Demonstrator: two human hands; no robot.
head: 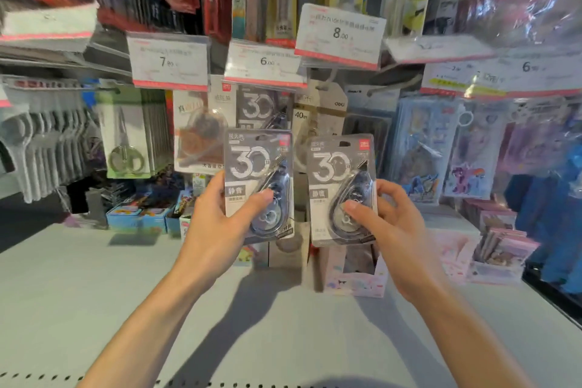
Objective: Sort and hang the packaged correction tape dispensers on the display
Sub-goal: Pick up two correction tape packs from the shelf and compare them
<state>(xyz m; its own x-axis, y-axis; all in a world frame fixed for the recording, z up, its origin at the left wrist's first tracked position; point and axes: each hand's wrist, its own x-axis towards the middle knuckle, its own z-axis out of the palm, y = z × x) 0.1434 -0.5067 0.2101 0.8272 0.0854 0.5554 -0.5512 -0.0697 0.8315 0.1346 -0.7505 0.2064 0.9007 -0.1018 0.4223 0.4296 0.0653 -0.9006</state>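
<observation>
Crowding hooks [324, 82]: price tags [264, 64] (blurred)

- Both packs in my grips, left pack [259, 179] and right pack [341, 186]: grey card, white "30", red corner logo
- Price tags [340, 36]: white, red edge
- Shelf [94, 287]: pale grey

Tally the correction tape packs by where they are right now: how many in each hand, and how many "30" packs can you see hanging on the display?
In left hand: 1 pack
In right hand: 1 pack
Hanging "30" pack visible: 1
Total: 3
</observation>
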